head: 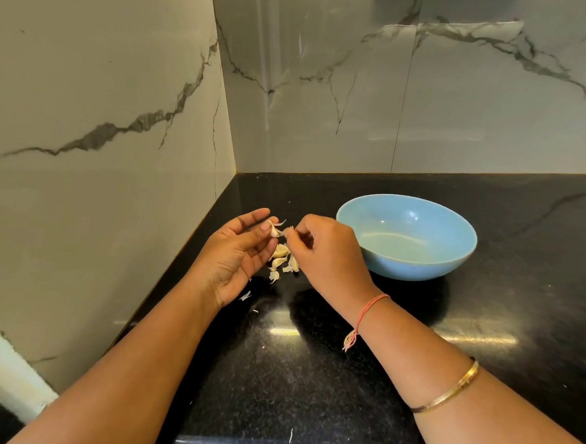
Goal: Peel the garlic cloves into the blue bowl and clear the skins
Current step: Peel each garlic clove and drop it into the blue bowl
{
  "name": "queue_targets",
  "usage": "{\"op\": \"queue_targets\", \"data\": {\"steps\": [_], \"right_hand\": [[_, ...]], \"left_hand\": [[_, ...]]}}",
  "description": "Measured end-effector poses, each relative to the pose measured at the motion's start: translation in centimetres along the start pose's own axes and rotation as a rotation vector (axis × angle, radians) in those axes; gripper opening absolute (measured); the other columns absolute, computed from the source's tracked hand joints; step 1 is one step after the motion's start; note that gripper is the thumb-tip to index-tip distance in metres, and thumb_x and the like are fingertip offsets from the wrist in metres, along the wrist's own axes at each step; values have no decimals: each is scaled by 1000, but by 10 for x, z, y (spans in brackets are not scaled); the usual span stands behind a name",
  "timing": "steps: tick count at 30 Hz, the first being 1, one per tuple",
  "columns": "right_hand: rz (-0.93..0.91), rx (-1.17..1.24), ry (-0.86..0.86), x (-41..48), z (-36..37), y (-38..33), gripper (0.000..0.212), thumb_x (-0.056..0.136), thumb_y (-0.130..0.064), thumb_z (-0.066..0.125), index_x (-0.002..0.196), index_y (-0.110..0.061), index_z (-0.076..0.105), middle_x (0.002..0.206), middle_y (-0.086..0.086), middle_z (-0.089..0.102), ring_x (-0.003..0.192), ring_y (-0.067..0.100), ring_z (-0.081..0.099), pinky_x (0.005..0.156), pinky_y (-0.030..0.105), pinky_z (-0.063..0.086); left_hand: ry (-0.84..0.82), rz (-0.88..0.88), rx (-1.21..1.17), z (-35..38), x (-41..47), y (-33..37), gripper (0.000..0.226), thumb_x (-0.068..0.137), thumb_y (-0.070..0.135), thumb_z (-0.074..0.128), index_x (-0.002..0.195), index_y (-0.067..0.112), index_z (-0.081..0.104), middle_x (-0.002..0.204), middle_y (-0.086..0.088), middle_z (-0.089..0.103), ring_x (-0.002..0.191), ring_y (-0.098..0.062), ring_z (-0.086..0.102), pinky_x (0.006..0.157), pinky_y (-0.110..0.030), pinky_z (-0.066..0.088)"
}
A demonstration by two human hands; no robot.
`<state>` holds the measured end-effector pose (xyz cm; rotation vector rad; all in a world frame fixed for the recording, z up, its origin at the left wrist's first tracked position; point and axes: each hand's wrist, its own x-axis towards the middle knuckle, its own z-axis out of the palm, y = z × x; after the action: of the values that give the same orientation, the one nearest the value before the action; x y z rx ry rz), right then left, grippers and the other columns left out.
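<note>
Black speckled stone makes up the polished countertop (309,377), and nearest to me the person's two bare forearms reach out across it. A thin gold bangle (446,390) circles the right forearm, and a pinkish-orange thread bracelet (370,310) is tied at the right wrist. A few tiny white flecks of papery skin (245,296) lie on the stone by the left wrist.

Further in, the left hand (238,259) is turned palm up, its thumb and fingertips closed on a small pale garlic clove (274,228). The clove's long axis runs roughly up and down in view, slightly tilted. The right hand (324,254), knuckles up, pinches a loose strip of skin at the clove's right side, thumb and forefinger shut on it. Both hands are held just above the counter.

Directly under them sits a little heap of unpeeled cream garlic cloves (282,259) with scraps of skin, their points aimed in mixed directions.

Beyond and to the right stands the round light blue bowl (454,252), upright, near the right hand but apart from it; I see no garlic inside. Behind everything, white marble-look wall tiles (327,86) with grey veins meet in a corner.
</note>
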<state>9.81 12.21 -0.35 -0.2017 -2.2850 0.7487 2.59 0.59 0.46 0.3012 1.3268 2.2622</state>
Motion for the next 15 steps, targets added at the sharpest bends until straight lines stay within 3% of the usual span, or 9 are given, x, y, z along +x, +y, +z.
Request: {"op": "queue_targets", "data": {"steps": [3, 6, 15], "right_hand": [[-2, 106, -35, -1, 1, -1, 8, 88, -8, 59, 91, -8, 66, 85, 6, 66, 75, 14, 61, 64, 16, 47], [11, 245, 9, -1, -1, -3, 10, 87, -7, 60, 91, -9, 69, 79, 4, 69, 73, 15, 66, 70, 26, 56], [-20, 303, -1, 0, -1, -3, 13, 89, -11, 60, 93, -7, 71, 80, 4, 70, 73, 15, 67, 71, 29, 57]], "left_hand": [[-6, -6, -29, 0, 0, 0, 17, 87, -1, 56, 96, 9, 64, 85, -5, 73, 70, -9, 68, 64, -19, 57], [-20, -10, -58, 0, 1, -1, 13, 85, 0, 57, 93, 8, 64, 81, -6, 72, 70, -9, 68, 64, -17, 56], [-26, -43, -102, 0, 1, -2, 11, 86, 1, 57, 91, 4, 66, 80, -9, 71, 70, -10, 69, 64, -16, 57]]}}
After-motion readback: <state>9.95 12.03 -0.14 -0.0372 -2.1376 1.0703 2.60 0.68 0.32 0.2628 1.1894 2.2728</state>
